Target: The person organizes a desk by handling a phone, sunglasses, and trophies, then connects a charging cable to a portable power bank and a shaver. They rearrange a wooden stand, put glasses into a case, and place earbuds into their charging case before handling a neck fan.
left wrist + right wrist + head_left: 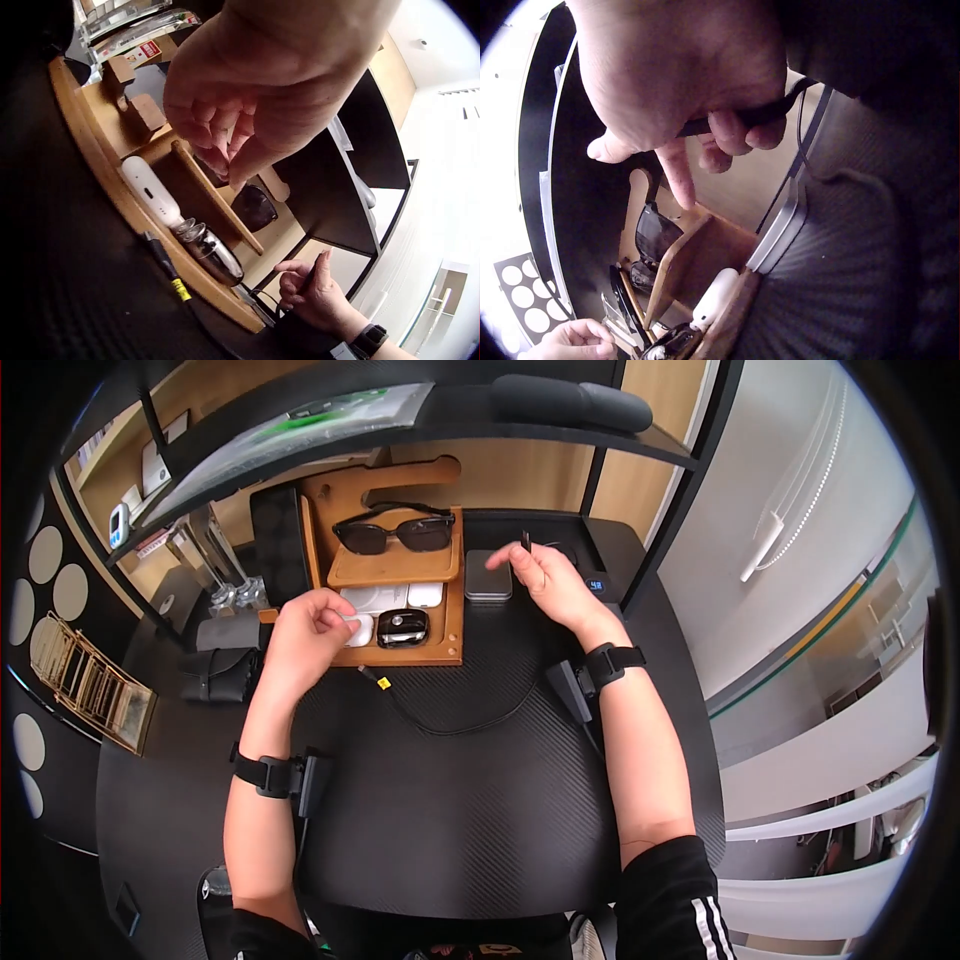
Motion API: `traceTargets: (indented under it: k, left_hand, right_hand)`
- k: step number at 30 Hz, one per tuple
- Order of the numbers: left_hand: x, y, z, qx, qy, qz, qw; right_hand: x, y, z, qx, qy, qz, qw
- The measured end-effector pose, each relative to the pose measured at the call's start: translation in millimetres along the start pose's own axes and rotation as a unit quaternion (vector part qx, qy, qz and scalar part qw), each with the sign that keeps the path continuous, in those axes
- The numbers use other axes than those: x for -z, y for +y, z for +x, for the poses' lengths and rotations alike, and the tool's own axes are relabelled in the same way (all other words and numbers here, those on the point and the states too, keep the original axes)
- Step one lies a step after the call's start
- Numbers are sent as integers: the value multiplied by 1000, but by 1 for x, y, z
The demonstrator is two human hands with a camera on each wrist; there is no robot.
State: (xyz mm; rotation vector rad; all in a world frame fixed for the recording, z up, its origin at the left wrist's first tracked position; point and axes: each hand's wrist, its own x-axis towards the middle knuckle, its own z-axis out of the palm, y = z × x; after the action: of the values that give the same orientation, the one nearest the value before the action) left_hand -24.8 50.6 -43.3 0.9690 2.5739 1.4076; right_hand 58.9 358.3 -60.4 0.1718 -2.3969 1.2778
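Observation:
My left hand [306, 635] is over the left front of a wooden organizer [420, 656], beside a white rounded case [363, 630]. In the left wrist view its thumb and fingertips [229, 176] meet above the organizer, and I make out no object between them. My right hand [556, 588] is raised near a grey metal tin [488, 576], gripping a slim black object [761, 114] with a thin cable running from it; the index finger points away from the grip. A glossy black case [403, 628] and a second white case [425, 595] sit in the organizer.
Sunglasses [392, 532] rest on the organizer's raised shelf. A black cable [440, 732] with a yellow tag curves across the desk in front. Dark pouches [218, 675] lie at left, near clear stands [215, 560]. A black shelf [460, 428] spans overhead.

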Motion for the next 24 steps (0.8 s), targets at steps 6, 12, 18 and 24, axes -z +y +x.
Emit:
traceTargets:
  k: [6, 12, 18, 24]
  left_hand:
    - [2, -5, -14, 93, -14, -149, 984]
    - [-3, -8, -16, 74, -23, -156, 985]
    - [0, -30, -9, 60, 89, -106, 989]
    - [-3, -29, -11, -48, 118, 6, 992]
  right_hand:
    - [-1, -8, 0, -67, -11, -19, 998]
    - [-1, -5, 0, -102, -55, 17, 993]
    - [0, -7, -1, -85, -46, 7, 995]
    - [1, -12, -1, -135, -47, -27, 989]
